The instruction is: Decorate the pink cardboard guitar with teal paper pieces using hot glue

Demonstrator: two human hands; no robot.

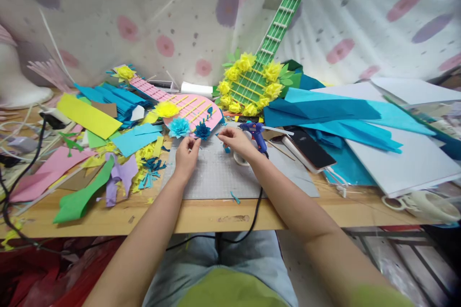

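Left hand (186, 157), right hand (236, 141): fingers curled, can't tell if gripping. Glue gun (256, 130) just beside latter, 3 o'clock: wrist bump could knock it.

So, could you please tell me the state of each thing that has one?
Phone: face up, screen dark
Glue gun: glue stick protruding behind
Green guitar: propped at a slant
Pink guitar: decorated with flowers
Left hand: half-curled
Right hand: half-curled
Cutting mat: flat, partly covered

A whitish curtain (190, 24) with pink and purple spots hangs behind a wooden table (201, 223); at right, a black-screened smartphone (312, 148) and a white mug (428, 205).
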